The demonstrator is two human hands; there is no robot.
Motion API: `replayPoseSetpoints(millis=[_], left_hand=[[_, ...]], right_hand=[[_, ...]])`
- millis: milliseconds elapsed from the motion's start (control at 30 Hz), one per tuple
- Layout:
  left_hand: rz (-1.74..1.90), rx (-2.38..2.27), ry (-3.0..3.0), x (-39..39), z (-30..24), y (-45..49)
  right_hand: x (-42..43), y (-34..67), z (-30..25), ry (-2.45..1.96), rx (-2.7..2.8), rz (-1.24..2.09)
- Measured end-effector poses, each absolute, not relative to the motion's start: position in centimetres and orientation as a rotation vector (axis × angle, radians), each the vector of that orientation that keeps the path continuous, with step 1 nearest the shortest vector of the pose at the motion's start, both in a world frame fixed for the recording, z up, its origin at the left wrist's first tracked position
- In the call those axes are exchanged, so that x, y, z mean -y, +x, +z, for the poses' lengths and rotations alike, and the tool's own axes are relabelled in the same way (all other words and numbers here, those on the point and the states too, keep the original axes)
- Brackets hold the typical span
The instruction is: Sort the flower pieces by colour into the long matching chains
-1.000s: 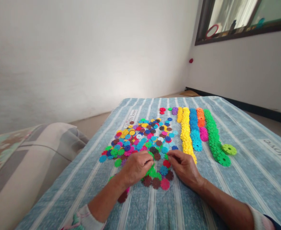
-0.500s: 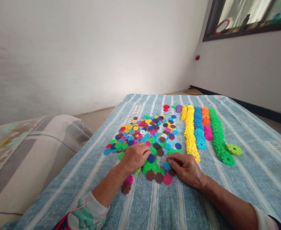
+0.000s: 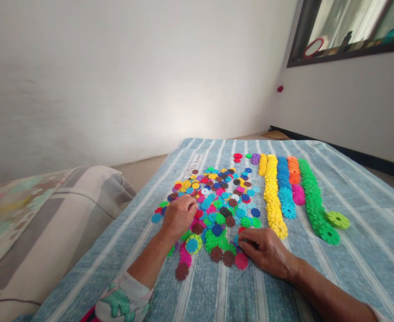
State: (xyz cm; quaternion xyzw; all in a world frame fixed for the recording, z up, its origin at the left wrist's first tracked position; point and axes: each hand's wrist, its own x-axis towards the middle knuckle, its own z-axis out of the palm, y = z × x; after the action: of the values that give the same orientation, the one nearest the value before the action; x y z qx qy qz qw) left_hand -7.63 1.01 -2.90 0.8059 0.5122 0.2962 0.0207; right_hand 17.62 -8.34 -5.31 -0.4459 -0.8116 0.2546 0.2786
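Note:
A loose heap of small coloured plastic snowflake discs (image 3: pixel 217 197) lies on a blue striped bedsheet (image 3: pixel 351 268). To its right the discs lie in sorted rows: yellow (image 3: pixel 272 197), blue (image 3: pixel 284 188), orange and pink (image 3: pixel 295 183), and green (image 3: pixel 312 201). My left hand (image 3: pixel 178 217) rests over the heap's left side with its fingers curled together over the discs; what they pinch is hidden. My right hand (image 3: pixel 265 250) lies at the heap's near right edge, fingers closed on small discs beside a red one (image 3: pixel 241 230).
A folded grey and white quilt (image 3: pixel 59 223) lies at the left of the bed. White walls stand behind, with a dark-framed window (image 3: pixel 351 31) at the upper right. A few red, green and purple discs (image 3: pixel 247 157) lie at the far end of the rows.
My left hand has moved away from the right hand, up and left into the heap. My right hand has stayed near the heap's near edge. The view has shifted slightly.

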Motion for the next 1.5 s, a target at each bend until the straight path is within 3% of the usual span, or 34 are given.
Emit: replayPoseSetpoints(millis=[467,933,1100,1233,1500], left_hand=[[0.869,-1.397,2.705,-0.2,-3.4,-6.4],[0.550,-1.383,2.756,2.7,-2.9,-4.0],[0.696,-1.183,2.700,2.8,-3.0,-3.9],[0.852,-1.392,2.584,1.4,-2.5,-5.5],[0.600,-1.391,2.566,0.9,-2.0,-6.6]], right_hand=[[8.1,17.4,-6.0,-1.261,2.181,0.610],[8.2,17.3,-6.1,-1.269,2.173,0.590],[8.3,17.3,-5.9,-1.278,2.174,0.626],[8.3,17.4,-5.7,-1.275,2.184,0.651],[8.2,17.5,-5.9,-1.285,2.199,0.673]])
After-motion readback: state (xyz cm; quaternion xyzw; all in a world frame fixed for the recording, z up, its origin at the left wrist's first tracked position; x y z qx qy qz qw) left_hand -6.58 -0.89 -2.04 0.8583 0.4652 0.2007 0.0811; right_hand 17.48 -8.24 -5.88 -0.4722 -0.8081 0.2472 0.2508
